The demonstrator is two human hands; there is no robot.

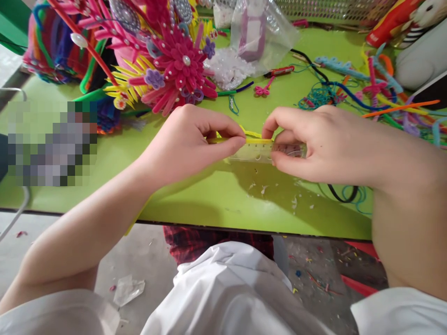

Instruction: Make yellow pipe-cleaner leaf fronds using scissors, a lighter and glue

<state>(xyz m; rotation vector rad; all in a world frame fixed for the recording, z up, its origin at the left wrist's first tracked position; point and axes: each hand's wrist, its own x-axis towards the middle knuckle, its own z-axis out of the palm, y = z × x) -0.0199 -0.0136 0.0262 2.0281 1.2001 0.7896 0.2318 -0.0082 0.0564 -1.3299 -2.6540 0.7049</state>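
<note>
A clear plastic ruler (252, 153) with printed numbers is held just over the green table, between my two hands. Along its upper edge lies a yellow pipe cleaner (259, 140). My left hand (195, 142) pinches the pipe cleaner between thumb and index finger, at the ruler's left part. The thumb and fingers of my right hand (314, 142) are closed on the ruler's right end, and the index fingertip touches the pipe cleaner. Some of the ruler's right end is covered by those fingers. Another yellow strand shows just behind the ruler.
Behind my left hand stands a pink pipe-cleaner flower (185, 63) with pearls. A clear bag (261, 35), a red pen (279, 71) and a small pink bow (263, 88) lie at the back. Tangled pipe cleaners (377, 86) spread on the right. White scraps dot the green table (209, 204).
</note>
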